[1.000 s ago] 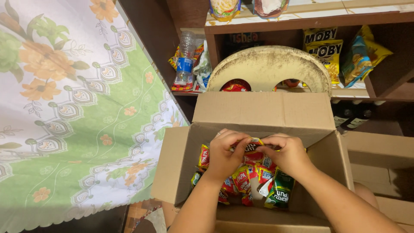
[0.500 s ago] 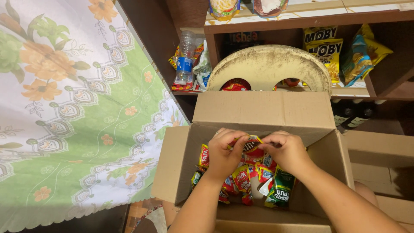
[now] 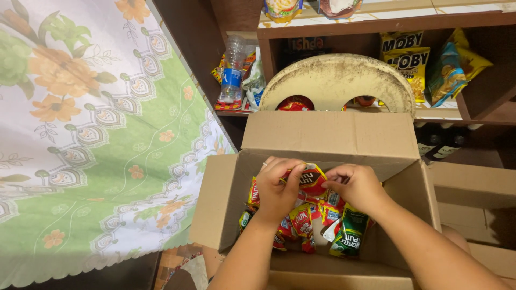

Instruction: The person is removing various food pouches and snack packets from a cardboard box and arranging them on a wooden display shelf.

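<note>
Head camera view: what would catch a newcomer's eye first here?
Both hands, left hand and right hand, pinch a small red snack packet over an open brown cardboard box filled with colourful sachets. To the left hangs a green floral cloth; yellow snack bags sit on the shelf behind.

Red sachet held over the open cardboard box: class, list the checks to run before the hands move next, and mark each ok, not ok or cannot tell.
1. Left hand grips the red sachet: ok.
2. Right hand also touches the sachet: ok.
3. Cardboard box flaps open: ok.
4. Sachet intact, unopened: cannot tell.
5. Green packet free of both hands: ok.
6. Room left in the box among the other sachets: cannot tell.
</note>
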